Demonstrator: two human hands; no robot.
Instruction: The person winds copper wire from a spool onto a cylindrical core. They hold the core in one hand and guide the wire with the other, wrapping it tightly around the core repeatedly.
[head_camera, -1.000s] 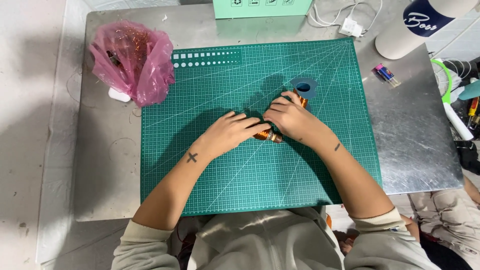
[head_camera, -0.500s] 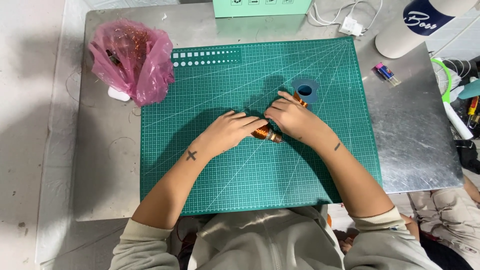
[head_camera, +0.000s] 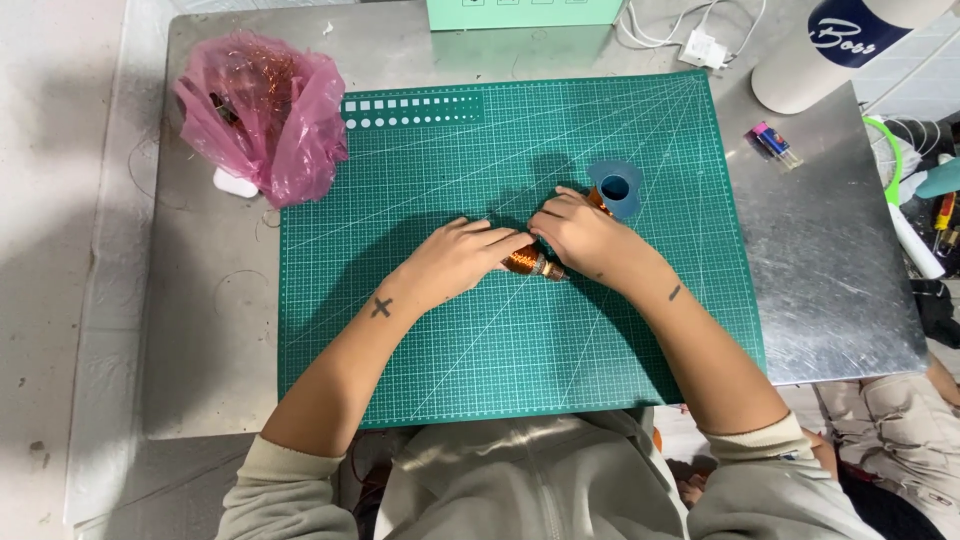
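Note:
My left hand (head_camera: 462, 257) and my right hand (head_camera: 583, 236) meet at the middle of a green cutting mat (head_camera: 430, 330). Between them lies a small coil of copper wire (head_camera: 530, 264), and both hands grip it, the left from the left side, the right from above and to the right. Most of the coil is hidden under my fingers. A blue spool (head_camera: 615, 188) lies on the mat just beyond my right hand, partly covered by it.
A pink plastic bag (head_camera: 262, 115) holding copper wire scraps sits at the mat's far left corner. A mint-green box (head_camera: 525, 12), a white charger with cable (head_camera: 700, 45), a white cylinder (head_camera: 835, 50) and a small lighter-like object (head_camera: 772, 142) stand on the metal table (head_camera: 850, 290).
Both hands stay on the coil at the mat's middle; the fingers have shifted only slightly. The blue spool has not moved.

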